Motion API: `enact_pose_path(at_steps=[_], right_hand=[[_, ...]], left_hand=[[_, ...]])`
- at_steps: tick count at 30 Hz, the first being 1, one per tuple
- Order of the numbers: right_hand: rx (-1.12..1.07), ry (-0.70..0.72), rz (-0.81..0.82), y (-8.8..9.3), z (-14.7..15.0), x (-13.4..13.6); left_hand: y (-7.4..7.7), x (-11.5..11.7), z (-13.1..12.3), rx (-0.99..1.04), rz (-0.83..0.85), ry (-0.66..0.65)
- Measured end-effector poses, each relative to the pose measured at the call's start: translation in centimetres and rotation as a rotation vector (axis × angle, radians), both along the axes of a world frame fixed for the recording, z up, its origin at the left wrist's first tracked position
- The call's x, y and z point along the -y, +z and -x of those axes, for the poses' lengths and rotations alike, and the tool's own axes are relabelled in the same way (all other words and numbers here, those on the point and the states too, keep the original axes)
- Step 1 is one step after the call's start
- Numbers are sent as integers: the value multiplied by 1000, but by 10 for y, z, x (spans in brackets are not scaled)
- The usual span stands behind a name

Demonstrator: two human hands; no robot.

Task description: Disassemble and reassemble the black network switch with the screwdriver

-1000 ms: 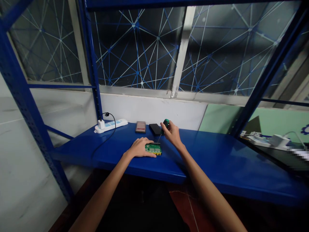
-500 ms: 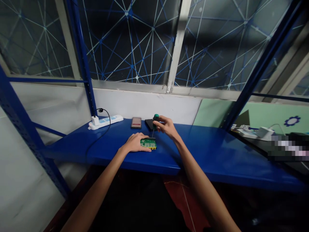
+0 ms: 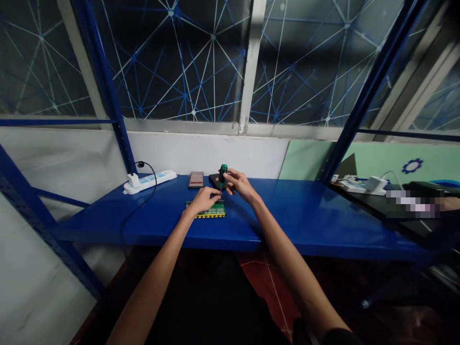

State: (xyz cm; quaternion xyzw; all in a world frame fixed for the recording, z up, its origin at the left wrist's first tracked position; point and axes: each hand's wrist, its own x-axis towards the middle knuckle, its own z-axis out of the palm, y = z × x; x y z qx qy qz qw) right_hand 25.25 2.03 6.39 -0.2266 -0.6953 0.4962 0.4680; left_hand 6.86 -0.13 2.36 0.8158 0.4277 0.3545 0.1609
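Note:
A green circuit board with a row of yellow ports along its near edge lies flat on the blue workbench. My right hand grips a screwdriver by its dark green handle, its shaft pointing down at the far side of the board. My left hand is over the board's left part and hides some of it. Its thumb and fingertips are pinched together beside the lower shaft; whether they hold the shaft or something small is too fine to see.
Behind the board lie a small clear-lidded case and a black flat object. A white power strip with a black cable stands at left. On the right are a white adapter and part of another person's arm.
My left hand has left its grip around the board's left side and come up to the screwdriver's lower shaft, fingers now pinched. The screwdriver stays upright in my right hand. The view has shifted slightly.

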Motion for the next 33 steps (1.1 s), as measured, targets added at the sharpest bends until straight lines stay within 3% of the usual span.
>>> enact_pose_path(at_steps=[6, 13, 33], right_hand=[[12, 36, 78, -4, 7, 2], [53, -60, 47, -12, 22, 2], [96, -75, 57, -11, 24, 8]], left_hand=[[-7, -6, 3, 146, 41, 2], [-16, -10, 3, 279, 98, -27], [-16, -8, 3, 230, 34, -4]])
